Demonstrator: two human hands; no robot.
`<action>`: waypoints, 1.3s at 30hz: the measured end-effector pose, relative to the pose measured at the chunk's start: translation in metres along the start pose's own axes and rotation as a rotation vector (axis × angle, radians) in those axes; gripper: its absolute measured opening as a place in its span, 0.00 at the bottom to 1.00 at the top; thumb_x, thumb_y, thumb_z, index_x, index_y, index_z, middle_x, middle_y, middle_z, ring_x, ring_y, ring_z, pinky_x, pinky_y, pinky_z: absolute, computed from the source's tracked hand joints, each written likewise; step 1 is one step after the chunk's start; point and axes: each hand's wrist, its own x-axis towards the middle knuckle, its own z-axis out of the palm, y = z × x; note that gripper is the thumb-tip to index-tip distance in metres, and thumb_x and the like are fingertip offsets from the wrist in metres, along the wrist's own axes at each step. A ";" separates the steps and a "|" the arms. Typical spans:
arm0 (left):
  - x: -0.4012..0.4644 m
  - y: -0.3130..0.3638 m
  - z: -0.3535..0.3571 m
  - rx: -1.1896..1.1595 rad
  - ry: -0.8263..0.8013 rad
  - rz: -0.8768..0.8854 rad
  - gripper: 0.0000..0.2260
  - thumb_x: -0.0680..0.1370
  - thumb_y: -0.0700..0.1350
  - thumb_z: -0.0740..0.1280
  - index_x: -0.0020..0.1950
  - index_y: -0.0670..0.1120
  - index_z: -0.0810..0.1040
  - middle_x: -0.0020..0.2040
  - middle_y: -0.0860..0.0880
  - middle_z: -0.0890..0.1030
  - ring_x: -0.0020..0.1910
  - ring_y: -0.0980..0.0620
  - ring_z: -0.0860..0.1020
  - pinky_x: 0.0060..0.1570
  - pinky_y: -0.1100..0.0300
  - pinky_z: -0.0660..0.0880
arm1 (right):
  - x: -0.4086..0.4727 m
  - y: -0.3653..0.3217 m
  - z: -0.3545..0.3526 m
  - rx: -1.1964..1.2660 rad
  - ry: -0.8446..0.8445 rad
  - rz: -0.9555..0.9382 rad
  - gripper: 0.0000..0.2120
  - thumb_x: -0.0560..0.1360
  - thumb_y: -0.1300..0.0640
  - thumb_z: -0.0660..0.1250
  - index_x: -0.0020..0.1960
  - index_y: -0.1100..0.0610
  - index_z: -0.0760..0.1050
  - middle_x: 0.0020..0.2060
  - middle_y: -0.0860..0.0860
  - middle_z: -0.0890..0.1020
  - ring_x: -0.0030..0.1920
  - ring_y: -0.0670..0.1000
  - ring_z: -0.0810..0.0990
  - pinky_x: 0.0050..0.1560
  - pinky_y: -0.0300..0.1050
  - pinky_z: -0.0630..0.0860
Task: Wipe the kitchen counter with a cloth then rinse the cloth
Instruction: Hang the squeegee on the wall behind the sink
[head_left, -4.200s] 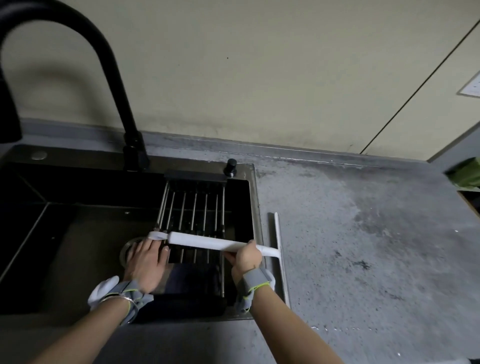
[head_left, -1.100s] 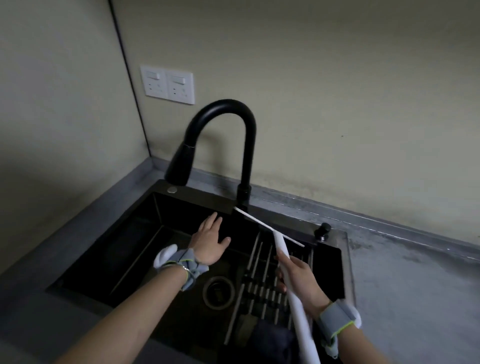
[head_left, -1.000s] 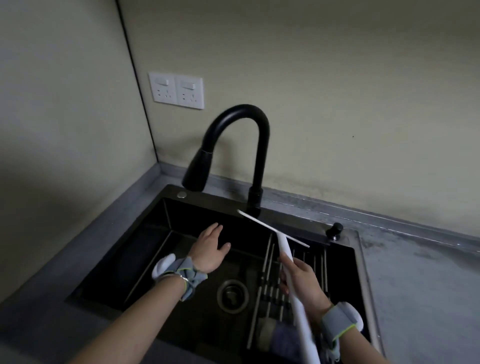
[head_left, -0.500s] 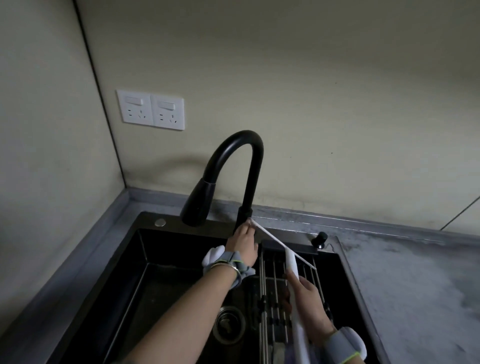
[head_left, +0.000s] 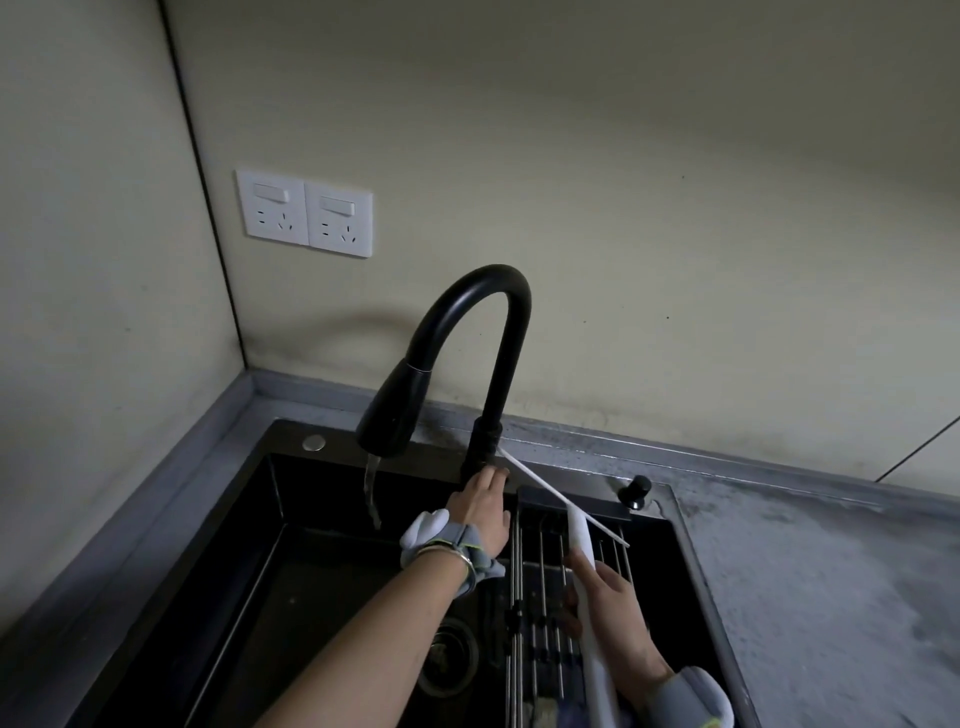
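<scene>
Head view: left hand (head_left: 480, 501), fingers extended, touches faucet (head_left: 485, 364) base — water runs; right hand (head_left: 615, 618) grips squeegee (head_left: 579, 538) for rinsing.

Squeegee (head_left: 584, 582) handle cut off at bottom edge, left hand (head_left: 480, 506) fingertips hidden behind faucet (head_left: 480, 364) base

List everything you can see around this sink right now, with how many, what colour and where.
faucet: one, black, behind the sink, water running from its spray head
sink: one, black, set in the counter
counter: one, grey, right of the sink
drying rack: one, metal, across the sink's right part
drain: one, metal, sink bottom
squeegee: one, white, over the rack
knob: one, black, sink's back right corner
wall sockets: two, white, back wall
left hand: at the faucet base
right hand: grips the squeegee handle
</scene>
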 end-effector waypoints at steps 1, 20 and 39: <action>-0.003 -0.001 0.001 -0.009 0.002 0.002 0.26 0.81 0.47 0.59 0.77 0.45 0.53 0.76 0.50 0.55 0.75 0.49 0.58 0.65 0.53 0.68 | -0.001 0.000 0.001 -0.014 -0.003 -0.007 0.14 0.79 0.56 0.62 0.38 0.60 0.66 0.23 0.52 0.66 0.18 0.48 0.64 0.17 0.37 0.62; -0.148 -0.140 -0.036 -1.092 0.239 -0.734 0.14 0.81 0.40 0.60 0.65 0.37 0.74 0.63 0.38 0.76 0.59 0.45 0.75 0.56 0.58 0.70 | -0.039 0.018 0.078 -0.319 -0.195 -0.108 0.14 0.79 0.55 0.62 0.37 0.59 0.65 0.23 0.50 0.69 0.19 0.45 0.66 0.20 0.37 0.65; -0.220 -0.202 -0.054 -1.235 0.437 -0.868 0.15 0.82 0.39 0.58 0.68 0.36 0.70 0.68 0.39 0.72 0.67 0.43 0.71 0.66 0.52 0.66 | -0.076 0.016 0.153 -0.329 -0.396 -0.212 0.12 0.79 0.54 0.61 0.39 0.58 0.68 0.22 0.47 0.70 0.19 0.44 0.68 0.23 0.38 0.67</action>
